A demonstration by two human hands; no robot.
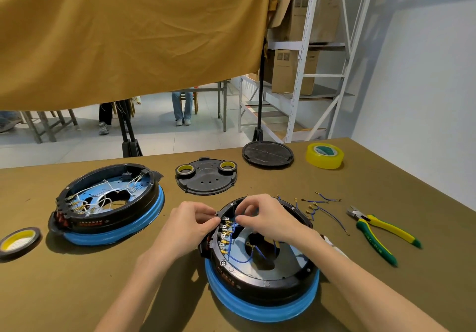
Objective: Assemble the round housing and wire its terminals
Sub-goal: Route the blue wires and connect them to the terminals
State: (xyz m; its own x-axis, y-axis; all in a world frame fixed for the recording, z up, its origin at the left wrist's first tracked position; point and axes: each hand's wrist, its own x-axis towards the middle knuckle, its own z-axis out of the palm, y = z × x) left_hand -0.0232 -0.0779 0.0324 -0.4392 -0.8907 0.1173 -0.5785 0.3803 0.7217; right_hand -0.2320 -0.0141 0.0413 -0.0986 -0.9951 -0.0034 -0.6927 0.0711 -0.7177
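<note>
Round housing [262, 275] on the counter [77, 280], under both hands, its terminals partly wired.

Well left of the hands lie a tape roll [18, 240] and a second housing [108, 203] with white wires inside, also on a blue ring. The left hand [192, 224] has its fingers curled, pinching at the housing's rim beside the row of brass terminals [224, 233]. The right hand [260, 217] reaches over the housing, its fingertips pinching a blue wire [233, 228] at the top terminal. Beyond the hands sit a black cover plate [206, 178] carrying two small tape rolls and a round black lid [268, 154]. Right of the hands lie loose blue wires [324, 209], green-and-yellow pliers [378, 231] and, farther back, a yellow tape roll [325, 155].
</note>
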